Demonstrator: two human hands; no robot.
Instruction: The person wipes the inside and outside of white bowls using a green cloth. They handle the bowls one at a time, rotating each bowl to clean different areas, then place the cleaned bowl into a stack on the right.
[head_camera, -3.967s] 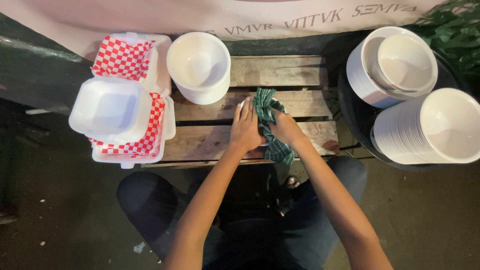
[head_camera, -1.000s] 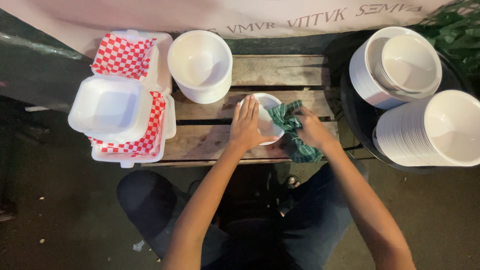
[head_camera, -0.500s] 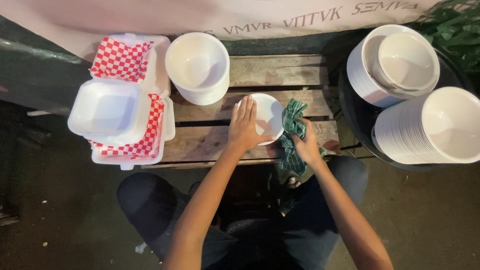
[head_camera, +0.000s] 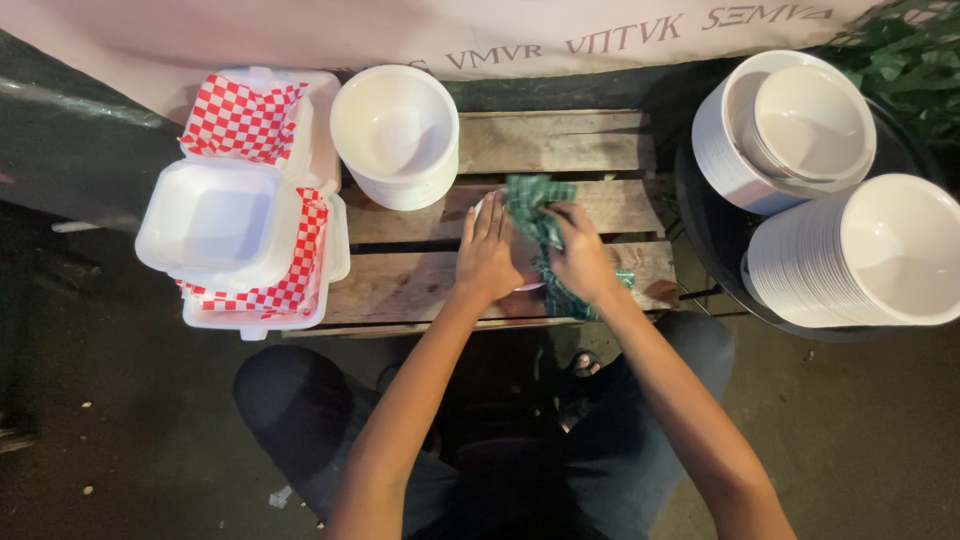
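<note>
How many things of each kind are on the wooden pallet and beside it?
Bowl stacks: 4
Foam boxes: 2
Plate under the hands: 1
Green cloth: 1
Total: 8

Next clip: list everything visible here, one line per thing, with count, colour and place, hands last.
small bowl: one, white, on the pallet under both hands, mostly hidden
cloth: one, green, pressed on the small bowl
wooden pallet: one, brown, centre
bowl stack: one, white, pallet's back left
foam containers: several, white, with red-and-white checked paper, left
bowl stacks: three, white, in a dark tub on the right
banner: one, pale, along the top
plant: green, top right corner
left hand: flat on the small bowl
right hand: gripping the cloth
</note>
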